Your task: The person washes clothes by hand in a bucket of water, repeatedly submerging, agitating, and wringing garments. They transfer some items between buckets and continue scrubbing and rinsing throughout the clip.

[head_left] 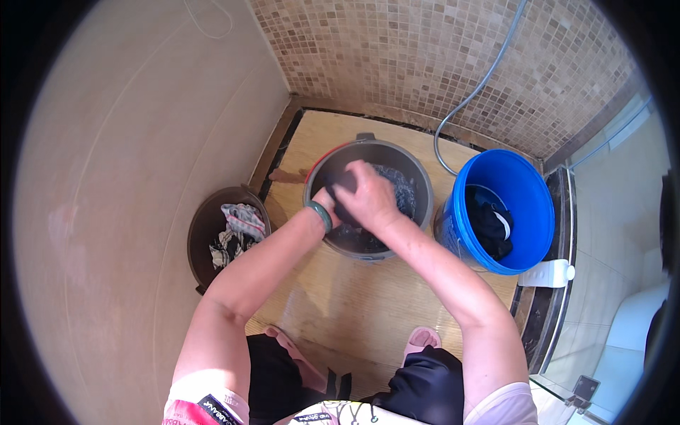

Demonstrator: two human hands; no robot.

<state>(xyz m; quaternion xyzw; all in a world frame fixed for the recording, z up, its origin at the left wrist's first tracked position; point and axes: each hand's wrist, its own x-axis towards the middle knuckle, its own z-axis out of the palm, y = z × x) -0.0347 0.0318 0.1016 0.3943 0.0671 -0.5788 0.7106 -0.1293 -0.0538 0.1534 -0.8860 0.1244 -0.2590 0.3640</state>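
Left wall: plain, beige, rising beside the floor.
Brown bucket: near the left wall, holding crumpled patterned clothes, pale and black-and-white.
Left slipper: pink, worn, on the yellowish floor.
Green bangle: round the left wrist.
Left hand: over the grey bucket, grip closed on dark cloth, fingers partly hidden.
Dark cloth: bunched between both hands, over the grey bucket's opening, blurred; exact outline can't tell.
Grey bucket: between the other two buckets, red handle at left rim, bluish-grey wet contents inside; water or fabric, can't tell.
Right hand: just beside left, grip clenched on the same dark cloth, back of hand uppermost.
Right slipper: pink, also worn.
Grey hose: hanging down the mosaic wall, curving behind the blue bucket.
Blue bucket: upright, black garment with white strip inside.
White bottle: lying just beside the blue bucket.
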